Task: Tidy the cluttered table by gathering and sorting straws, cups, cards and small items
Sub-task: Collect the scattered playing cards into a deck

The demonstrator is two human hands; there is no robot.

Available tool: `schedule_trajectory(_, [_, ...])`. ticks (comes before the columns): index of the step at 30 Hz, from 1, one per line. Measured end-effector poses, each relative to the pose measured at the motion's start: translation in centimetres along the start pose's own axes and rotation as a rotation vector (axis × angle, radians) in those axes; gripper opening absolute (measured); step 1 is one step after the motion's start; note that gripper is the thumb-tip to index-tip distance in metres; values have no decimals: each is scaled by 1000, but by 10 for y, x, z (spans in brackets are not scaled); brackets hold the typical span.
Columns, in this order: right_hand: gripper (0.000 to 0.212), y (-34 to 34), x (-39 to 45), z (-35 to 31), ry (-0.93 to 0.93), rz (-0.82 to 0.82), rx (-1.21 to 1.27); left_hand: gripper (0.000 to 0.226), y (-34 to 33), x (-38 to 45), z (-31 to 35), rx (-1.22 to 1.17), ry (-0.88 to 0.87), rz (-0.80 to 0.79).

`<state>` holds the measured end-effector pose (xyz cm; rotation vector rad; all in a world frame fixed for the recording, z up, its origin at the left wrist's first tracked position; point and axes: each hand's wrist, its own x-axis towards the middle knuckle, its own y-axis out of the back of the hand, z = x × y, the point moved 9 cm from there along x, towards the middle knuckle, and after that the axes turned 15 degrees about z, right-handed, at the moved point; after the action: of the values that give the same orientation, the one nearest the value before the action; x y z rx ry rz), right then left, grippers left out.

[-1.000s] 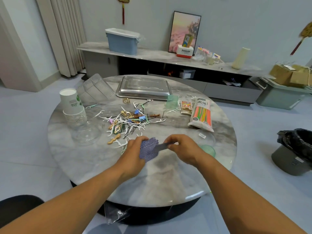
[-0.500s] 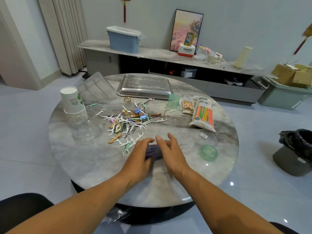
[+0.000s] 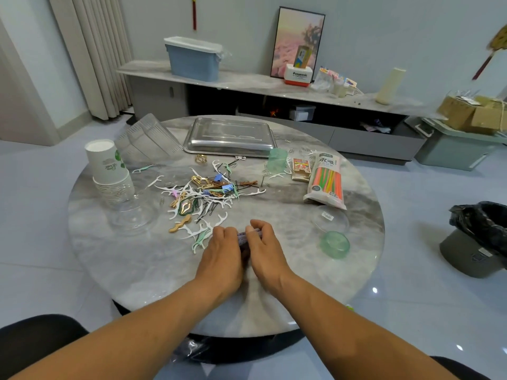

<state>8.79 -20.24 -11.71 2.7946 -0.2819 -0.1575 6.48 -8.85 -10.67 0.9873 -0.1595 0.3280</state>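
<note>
We note both hands low over the near part of the round grey marble-patterned table (image 3: 131,259), close together. The left hand (image 3: 220,255) and the right hand (image 3: 264,252) press in from either side on a small stack of blue-backed playing cards (image 3: 242,239), fingers curled round its edges; only a thin strip of the stack shows between them, so we cannot tell how many cards it holds. The stack sits near the table surface, just beside the near edge of a scattered heap of white and green floss picks, hairpins and clips (image 3: 204,196), which lies at the table's centre. To the left of the heap stands an upside-down stack of white paper cups with a green print (image 3: 108,170), and just in front of it a clear plastic bowl (image 3: 131,215). Behind the heap a shiny rectangular metal tray (image 3: 230,137) rests upside down, with clear ribbed plastic cups (image 3: 146,137) lying on their sides to its left. On the right we record a sealed packet of orange, green and yellow straws (image 3: 326,181), a small printed card box (image 3: 300,167) touching its left side, a tipped pale green translucent cup (image 3: 277,161), and a pale green translucent bowl (image 3: 334,244) near the right hand. A bin lined with a black bag (image 3: 477,239) stands on the floor, well apart from the table.
</note>
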Motion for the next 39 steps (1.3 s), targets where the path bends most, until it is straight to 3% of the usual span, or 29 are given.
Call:
schedule_trajectory(2, [39, 7, 2, -5, -40, 49, 94, 19, 1, 2, 1, -19, 24, -23])
schedule_trajectory(5, [71, 18, 7, -15, -131, 184, 309, 13, 3, -2, 10, -426, 152, 45])
schedule_trajectory(7, [82, 15, 10, -25, -154, 158, 389, 13, 5, 0, 17, -618, 207, 91])
schedule_trajectory(10, [55, 18, 9, -49, 124, 171, 182, 19, 11, 6, 30, -700, 184, 99])
schedule_trajectory(13, [43, 23, -2, -52, 376, 234, 44, 44, 3, 1, 32, -577, 171, -16])
schedule_trajectory(17, [38, 23, 3, -18, 278, 195, -37, 40, -12, -2, 24, -438, 167, -78])
schedule_trajectory(21, [39, 27, 8, -16, 305, 219, -58, 72, -16, -4, 8, -795, 555, -56])
schedule_trajectory(24, [41, 30, 8, -15, 351, 241, -78, 67, -6, 9, 6, -971, 677, 61])
schedule_trajectory(28, [43, 21, 7, -11, 334, 119, -162, 48, -13, 4, 17, -951, 648, -53])
schedule_trajectory(31, [43, 24, 9, -16, 363, 168, -142, 46, -18, 4, 21, -968, 623, -69])
schedule_trajectory(35, [42, 14, 7, -10, 351, 21, -255, 40, -19, 4, 17, -877, 596, -121])
schedule_trajectory(39, [51, 19, 0, -18, 291, 70, -175, 34, -20, 0, 24, -954, 595, -180])
